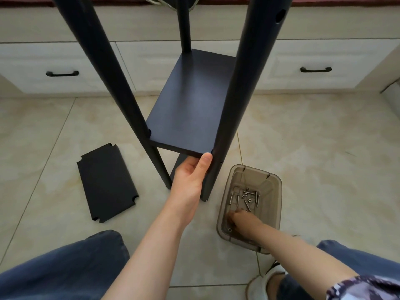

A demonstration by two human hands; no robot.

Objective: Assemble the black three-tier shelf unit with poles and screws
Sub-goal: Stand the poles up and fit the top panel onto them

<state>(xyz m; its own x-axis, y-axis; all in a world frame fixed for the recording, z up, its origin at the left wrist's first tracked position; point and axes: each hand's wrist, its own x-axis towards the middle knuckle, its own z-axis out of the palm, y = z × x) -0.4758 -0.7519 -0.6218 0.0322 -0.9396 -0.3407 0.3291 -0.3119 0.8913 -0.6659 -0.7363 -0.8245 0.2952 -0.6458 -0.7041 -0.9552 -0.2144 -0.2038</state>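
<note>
At the bottom edge, knees (65, 269) in blue denim and a white shoe (259, 284) are seen above the tiled floor (313, 137). At lower right, a tinted bin (278, 191) is set on the floor, with loose screws (246, 200) and washers scattered in it. The right hand (240, 219) is reached inside it; whether anything is held cannot be told through the tinted wall. Just left of the bin, the near edge of the shelf (190, 105) is gripped by the left hand (190, 180), thumb on top, beside the right pole (242, 94). A spare panel (107, 182) lies flat at lower left. The view of the white drawers (65, 61) behind is crossed by the left pole (112, 83) and rear pole (184, 24).
</note>
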